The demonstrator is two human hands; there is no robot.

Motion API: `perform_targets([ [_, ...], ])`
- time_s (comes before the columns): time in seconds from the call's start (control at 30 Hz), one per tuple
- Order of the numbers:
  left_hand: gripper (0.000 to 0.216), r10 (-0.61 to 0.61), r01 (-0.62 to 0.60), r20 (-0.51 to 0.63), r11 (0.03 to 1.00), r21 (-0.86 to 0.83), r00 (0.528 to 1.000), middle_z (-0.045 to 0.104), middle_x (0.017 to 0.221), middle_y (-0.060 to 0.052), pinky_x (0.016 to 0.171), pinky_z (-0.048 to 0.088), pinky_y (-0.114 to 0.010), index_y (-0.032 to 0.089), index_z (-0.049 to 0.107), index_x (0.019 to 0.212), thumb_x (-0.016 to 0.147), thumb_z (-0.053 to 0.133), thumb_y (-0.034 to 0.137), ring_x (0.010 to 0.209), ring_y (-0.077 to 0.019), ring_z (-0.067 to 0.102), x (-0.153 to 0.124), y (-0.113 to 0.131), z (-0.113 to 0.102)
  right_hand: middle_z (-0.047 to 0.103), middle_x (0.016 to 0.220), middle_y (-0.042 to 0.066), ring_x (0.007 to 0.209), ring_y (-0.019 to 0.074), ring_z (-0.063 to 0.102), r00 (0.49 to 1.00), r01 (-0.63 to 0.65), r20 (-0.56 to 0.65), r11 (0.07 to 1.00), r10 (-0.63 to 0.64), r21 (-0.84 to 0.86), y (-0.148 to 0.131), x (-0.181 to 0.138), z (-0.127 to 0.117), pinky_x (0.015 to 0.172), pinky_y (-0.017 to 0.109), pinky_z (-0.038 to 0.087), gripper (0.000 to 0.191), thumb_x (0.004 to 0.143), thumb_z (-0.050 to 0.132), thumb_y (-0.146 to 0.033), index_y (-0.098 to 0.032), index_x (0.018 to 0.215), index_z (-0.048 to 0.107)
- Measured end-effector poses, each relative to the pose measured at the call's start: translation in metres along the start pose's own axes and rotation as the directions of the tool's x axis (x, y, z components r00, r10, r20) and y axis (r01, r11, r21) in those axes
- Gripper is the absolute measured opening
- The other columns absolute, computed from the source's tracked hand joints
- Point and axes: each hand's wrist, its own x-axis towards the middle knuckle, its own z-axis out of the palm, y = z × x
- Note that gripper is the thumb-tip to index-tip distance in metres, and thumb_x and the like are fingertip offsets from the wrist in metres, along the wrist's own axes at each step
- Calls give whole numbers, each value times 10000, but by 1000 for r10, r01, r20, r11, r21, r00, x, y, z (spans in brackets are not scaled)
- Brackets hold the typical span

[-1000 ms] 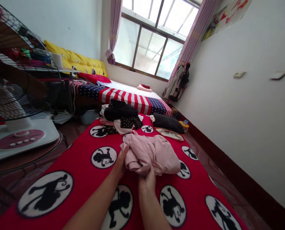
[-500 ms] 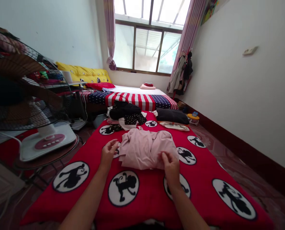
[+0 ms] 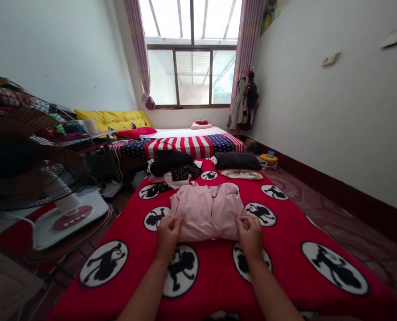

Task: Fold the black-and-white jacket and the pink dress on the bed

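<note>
A pale pink garment (image 3: 206, 211) lies folded into a rough rectangle on the red blanket (image 3: 214, 272) with monkey-print circles. My left hand (image 3: 168, 234) pinches its near left corner between thumb and fingers. At the near right side, my right hand (image 3: 251, 232) pinches the cloth in the same way. Soft creases run across the garment, and one layer overlaps another near its middle. What kind of garment it is, I cannot tell from the fold.
Behind the garment lie a loose pile of black and white clothes (image 3: 174, 167) and a folded dark stack (image 3: 237, 161). A fan (image 3: 73, 214) stands close on the left. A yellow stool (image 3: 268, 158) is beyond the blanket's far right corner.
My left hand has come down from beside the garment onto its near left corner and closed on it. My right hand has shifted to the near right edge. The view has tilted slightly.
</note>
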Motion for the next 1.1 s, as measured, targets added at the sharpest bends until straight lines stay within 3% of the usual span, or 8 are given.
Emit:
perform_targets([
  [0.13,226,23,-22,-19,998,55,1000,557,671,-8,713,378,-275,221,572,609,803,616,329,694,-194,498,-3,0,-8,634,931,85,937,228,543,994,96,-50,995,-97,-19,-1,0,-7,871,366,411,159,824,543,-324,-197,736,582],
  [0.23,262,31,-24,-27,968,248,999,519,620,-10,704,375,-288,225,515,568,801,596,310,657,-197,487,-7,-3,-12,634,885,73,907,221,552,992,95,87,990,-86,-100,-1,-5,-9,847,346,402,137,804,530,-276,-201,696,571],
  [0.37,14,126,-108,-5,866,489,992,615,940,-87,906,389,-418,215,598,725,738,600,211,942,-298,541,-7,10,-7,627,880,67,895,220,558,987,75,156,970,-39,-233,-3,-9,-5,793,321,390,64,748,530,-214,-203,689,552],
  [0.47,260,228,-226,36,905,362,973,528,1263,-107,1075,302,-468,213,630,990,753,549,145,1227,-324,439,-1,33,9,617,861,57,887,217,551,988,86,151,954,-44,-287,-7,-9,-2,773,314,377,30,727,530,-195,-207,701,535],
  [0.57,338,196,-214,193,973,82,962,551,1278,-92,1138,258,-449,231,621,1092,783,515,147,1280,-291,426,9,40,33,603,839,43,866,210,543,987,89,154,948,-43,-304,-8,-9,-2,768,309,370,22,726,528,-193,-211,714,523],
  [0.8,358,24,-24,220,1000,-2,975,517,1343,-149,1176,178,-460,161,603,1163,816,538,223,1346,-305,369,11,-7,58,630,917,62,898,237,517,990,112,120,938,-76,-329,-13,-9,-6,788,341,365,29,733,539,-197,-207,739,566],
  [0.93,343,49,-40,183,998,-50,982,538,1327,-129,1178,189,-437,180,614,1158,825,542,220,1332,-285,393,8,-11,56,628,1048,76,1026,252,509,974,226,28,959,-225,-169,-28,-9,-4,924,403,358,150,751,508,-128,-202,827,614],
  [1.1,350,46,-38,178,998,-45,983,534,1339,-123,1174,196,-434,185,609,1169,829,529,193,1327,-275,399,8,-8,55,659,940,55,878,197,603,933,172,268,952,-240,252,-60,-9,15,763,309,462,176,820,479,-155,-208,894,630],
])
